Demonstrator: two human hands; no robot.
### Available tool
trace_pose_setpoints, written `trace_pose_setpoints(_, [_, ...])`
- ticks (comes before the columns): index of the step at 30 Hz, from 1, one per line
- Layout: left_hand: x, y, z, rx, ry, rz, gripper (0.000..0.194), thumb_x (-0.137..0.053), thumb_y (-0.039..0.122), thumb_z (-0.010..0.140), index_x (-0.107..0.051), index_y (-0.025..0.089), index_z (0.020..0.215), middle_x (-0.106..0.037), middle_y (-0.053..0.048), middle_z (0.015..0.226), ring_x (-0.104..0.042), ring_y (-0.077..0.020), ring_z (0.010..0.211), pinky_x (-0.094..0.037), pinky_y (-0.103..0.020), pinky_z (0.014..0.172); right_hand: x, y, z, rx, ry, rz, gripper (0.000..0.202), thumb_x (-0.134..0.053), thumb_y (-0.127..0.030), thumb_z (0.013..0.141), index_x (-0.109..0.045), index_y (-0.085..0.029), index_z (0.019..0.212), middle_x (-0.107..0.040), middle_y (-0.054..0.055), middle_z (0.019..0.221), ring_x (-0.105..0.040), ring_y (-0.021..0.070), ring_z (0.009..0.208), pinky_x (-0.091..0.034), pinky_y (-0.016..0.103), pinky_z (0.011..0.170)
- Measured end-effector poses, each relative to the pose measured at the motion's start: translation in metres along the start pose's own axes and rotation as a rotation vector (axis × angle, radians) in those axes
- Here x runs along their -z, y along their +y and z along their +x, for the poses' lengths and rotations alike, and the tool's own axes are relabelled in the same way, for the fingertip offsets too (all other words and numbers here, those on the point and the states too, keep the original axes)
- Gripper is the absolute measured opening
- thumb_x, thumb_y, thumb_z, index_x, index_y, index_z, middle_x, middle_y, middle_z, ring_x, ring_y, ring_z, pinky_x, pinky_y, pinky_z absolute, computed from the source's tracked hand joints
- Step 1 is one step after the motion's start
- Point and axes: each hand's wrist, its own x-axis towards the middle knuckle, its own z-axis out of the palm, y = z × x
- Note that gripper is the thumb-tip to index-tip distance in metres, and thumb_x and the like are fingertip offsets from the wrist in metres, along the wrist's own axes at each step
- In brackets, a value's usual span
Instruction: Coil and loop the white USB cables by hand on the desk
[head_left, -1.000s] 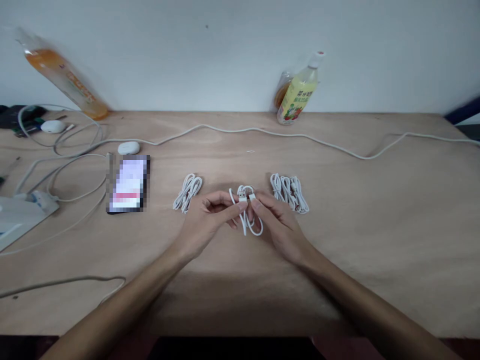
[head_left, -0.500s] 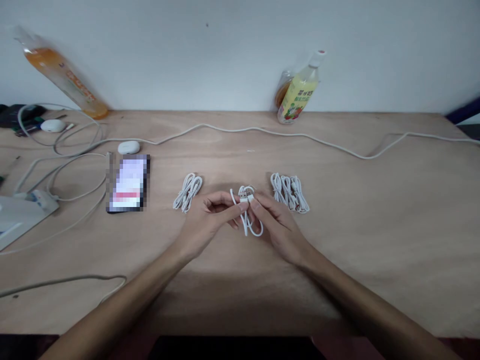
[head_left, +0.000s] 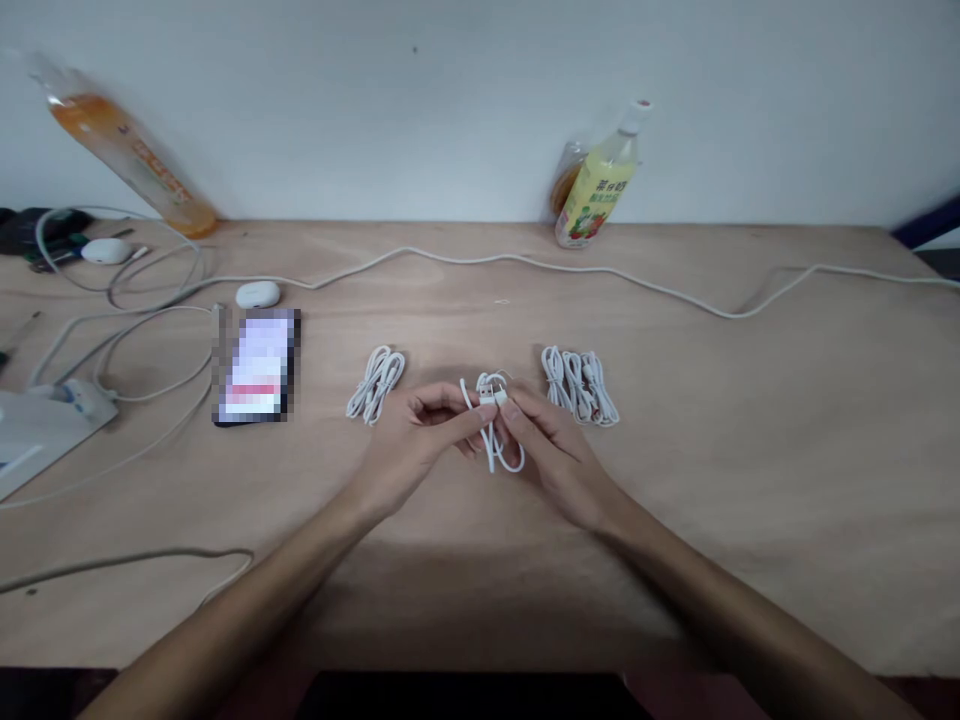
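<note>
A white USB cable (head_left: 492,452), coiled in loops, is held between my two hands above the middle of the table. My left hand (head_left: 420,432) is closed, its thumb and fingers pinching the cable near a USB plug with a metal end. From the other side my right hand (head_left: 553,440) pinches a second white connector of the same cable. The two plugs sit side by side, pointing away from me. To the left lie bundled white cables (head_left: 375,385), just past my left hand. Several more bundled cables (head_left: 580,387) lie in a row beyond my right hand.
A phone (head_left: 259,365) with a blurred screen and a white earbud case (head_left: 257,295) lie at left. A long white cord (head_left: 510,258) crosses the table (head_left: 750,450). By the wall stand an orange drink bottle (head_left: 124,150) and a yellow bottle (head_left: 596,190). A power strip (head_left: 45,435) sits far left.
Almost nothing differs. Both hands keep their pinch on the cable, and the plugs and loops shift only very slightly.
</note>
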Motion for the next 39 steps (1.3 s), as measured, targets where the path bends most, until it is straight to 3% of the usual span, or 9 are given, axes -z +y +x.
trace_pose_setpoints(16, [-0.0007,0.0003,0.0007,0.03,0.018,0.021,0.024,-0.095,0.035,0.08,-0.079,0.018,0.072,-0.075,-0.001,0.071,-0.067,-0.0121,0.065,-0.058,-0.023,0.065,0.0004,-0.0008,0.0009,-0.021,-0.015,0.001,0.049,-0.049,-0.053,0.115,-0.054,-0.025,0.076,-0.055,0.001,0.085,-0.052,0.021,0.082,-0.043,0.038,0.082])
trace_pose_setpoints(39, [0.0,0.0019,-0.0006,0.03,0.028,0.06,0.02,-0.089,0.036,0.084,-0.081,0.019,0.077,-0.076,-0.003,0.077,-0.068,-0.0145,0.07,-0.058,-0.026,0.067,0.0001,0.0005,0.0017,-0.045,0.038,0.013,0.052,-0.051,-0.06,0.113,-0.058,-0.025,0.075,-0.056,0.0,0.082,-0.054,0.0207,0.081,-0.043,0.037,0.078])
